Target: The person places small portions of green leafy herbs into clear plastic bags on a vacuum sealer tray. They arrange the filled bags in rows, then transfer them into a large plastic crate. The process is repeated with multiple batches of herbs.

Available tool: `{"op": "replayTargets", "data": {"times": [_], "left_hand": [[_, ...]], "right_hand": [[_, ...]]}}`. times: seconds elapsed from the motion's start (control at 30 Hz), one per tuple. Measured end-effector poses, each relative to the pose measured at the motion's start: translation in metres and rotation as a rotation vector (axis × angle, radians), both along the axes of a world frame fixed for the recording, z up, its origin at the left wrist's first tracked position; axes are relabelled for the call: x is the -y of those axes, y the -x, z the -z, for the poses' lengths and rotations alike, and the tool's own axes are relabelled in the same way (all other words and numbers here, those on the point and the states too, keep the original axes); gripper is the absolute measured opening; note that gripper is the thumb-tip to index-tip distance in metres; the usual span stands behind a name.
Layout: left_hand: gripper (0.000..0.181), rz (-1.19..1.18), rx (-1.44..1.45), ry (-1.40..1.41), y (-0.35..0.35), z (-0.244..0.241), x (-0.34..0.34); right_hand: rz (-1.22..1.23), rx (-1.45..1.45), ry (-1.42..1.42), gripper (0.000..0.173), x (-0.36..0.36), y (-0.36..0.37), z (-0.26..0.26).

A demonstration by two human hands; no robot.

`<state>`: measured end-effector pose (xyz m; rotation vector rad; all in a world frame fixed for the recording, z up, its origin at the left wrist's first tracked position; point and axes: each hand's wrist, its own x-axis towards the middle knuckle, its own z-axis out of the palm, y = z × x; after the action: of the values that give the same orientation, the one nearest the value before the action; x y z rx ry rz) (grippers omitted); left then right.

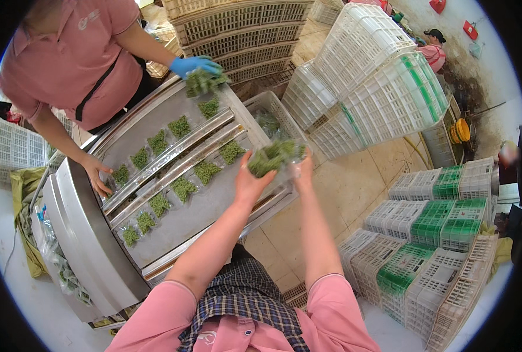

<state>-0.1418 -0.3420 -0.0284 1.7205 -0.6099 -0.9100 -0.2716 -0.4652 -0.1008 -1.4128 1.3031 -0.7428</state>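
My left hand (252, 182) and my right hand (304, 170) are both closed on a slightly blurred bunch of clear plastic bags with green produce (272, 160), above the near right corner of a steel vacuum sealer (208, 198). The produce looks like small green berries or florets; which cannot be told. A row of filled bags (183, 188) lies along the nearer sealing bar (173, 176), on my side. Another row of filled bags (157, 143) lies by the farther bar (173, 158).
Across the sealer, a co-worker's blue-gloved hand (195, 66) holds a clump of bags; their bare hand (96, 171) touches the left end. A plastic crate (294, 116) with bags stands beyond the sealer's right edge. Stacked crates (375, 88) rise behind; more crates (423, 224) stand right.
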Motion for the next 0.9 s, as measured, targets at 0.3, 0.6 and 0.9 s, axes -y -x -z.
{"op": "replayTargets", "data": {"times": [0.3, 0.6, 0.9], "left_hand": [[0.073, -0.128, 0.449, 0.032, -0.061, -0.024, -0.076], [0.088, -0.783, 0.994, -0.769, -0.197, 0.036, -0.337], [0.099, -0.053, 0.759, -0.681, -0.098, 0.012, -0.218]], "right_hand": [[0.199, -0.28, 0.339, 0.093, -0.012, -0.036, 0.0], [-0.6, -0.869, 0.048, 0.128, -0.122, -0.184, -0.109], [-0.478, -0.543, 0.297, 0.076, -0.161, -0.151, -0.069]]}}
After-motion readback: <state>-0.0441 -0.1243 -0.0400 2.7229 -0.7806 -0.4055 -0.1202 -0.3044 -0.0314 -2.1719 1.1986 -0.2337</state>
